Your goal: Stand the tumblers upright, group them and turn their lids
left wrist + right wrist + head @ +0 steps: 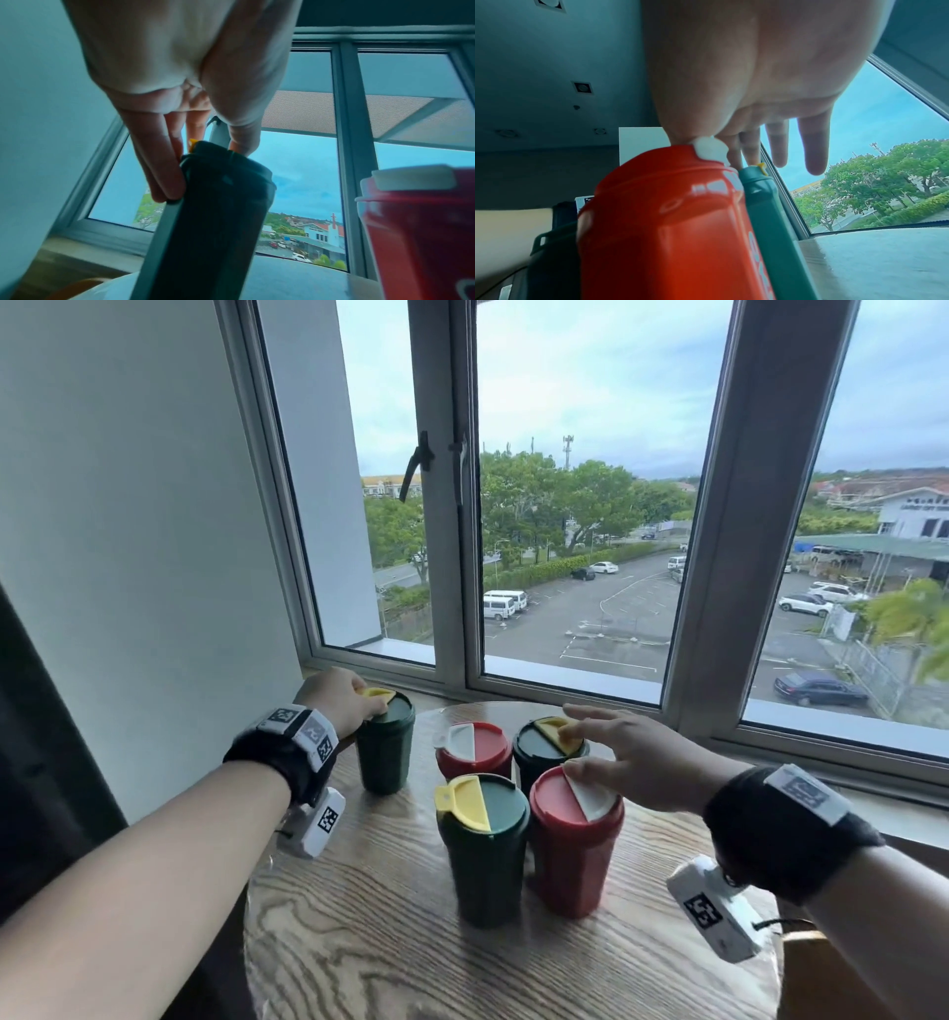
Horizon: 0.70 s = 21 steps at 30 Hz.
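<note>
Your table (pixel 390 942) is wood with a bold, wavy grain and a low sheen. At its far left edge, the green tumbler (pixel 385 752) looks like matt plastic with a faceted body, and its yellow lid flap (pixel 377 693) is smooth plastic. The near red tumbler (pixel 575 855) is glossier plastic; the right wrist view catches bright highlights on its faceted side. Its white flap (pixel 590 796) is smooth and matt. Both your wrist straps (pixel 287 762) look like black cloth.
</note>
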{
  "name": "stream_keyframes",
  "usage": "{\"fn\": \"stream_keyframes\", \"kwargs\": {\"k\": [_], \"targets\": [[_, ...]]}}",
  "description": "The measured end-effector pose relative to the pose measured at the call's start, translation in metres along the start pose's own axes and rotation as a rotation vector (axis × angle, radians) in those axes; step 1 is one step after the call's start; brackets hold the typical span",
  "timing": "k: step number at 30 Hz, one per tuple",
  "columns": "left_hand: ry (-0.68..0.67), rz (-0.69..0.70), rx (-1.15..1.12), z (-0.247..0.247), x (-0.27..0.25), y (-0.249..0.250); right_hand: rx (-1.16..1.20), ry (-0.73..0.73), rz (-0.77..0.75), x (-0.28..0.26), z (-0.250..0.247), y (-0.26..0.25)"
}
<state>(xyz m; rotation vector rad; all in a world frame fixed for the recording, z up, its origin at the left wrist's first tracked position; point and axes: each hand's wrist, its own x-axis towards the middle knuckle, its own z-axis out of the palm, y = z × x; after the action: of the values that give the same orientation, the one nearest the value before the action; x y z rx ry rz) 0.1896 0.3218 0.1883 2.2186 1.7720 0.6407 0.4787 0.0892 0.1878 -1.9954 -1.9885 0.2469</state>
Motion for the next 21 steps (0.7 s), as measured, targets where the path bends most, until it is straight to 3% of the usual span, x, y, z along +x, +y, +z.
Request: {"fn": "stream_keyframes", "kwargs": {"k": [7,14,21], "targets": [[-0.004,0.204,-0.055,0.000,0.011,0.057,0.011,0.007,-0.016,0.002,0.001,0.004],[-0.311,0.336,-0.217,0.027,0.039,0.097,0.051,0.023,-0.005,0.005,0.006,0.010],[-0.496,0.401,-0.280,0.051,0.048,0.104,0.087,0.049,-0.024,0.008,0.009,0.015]]}}
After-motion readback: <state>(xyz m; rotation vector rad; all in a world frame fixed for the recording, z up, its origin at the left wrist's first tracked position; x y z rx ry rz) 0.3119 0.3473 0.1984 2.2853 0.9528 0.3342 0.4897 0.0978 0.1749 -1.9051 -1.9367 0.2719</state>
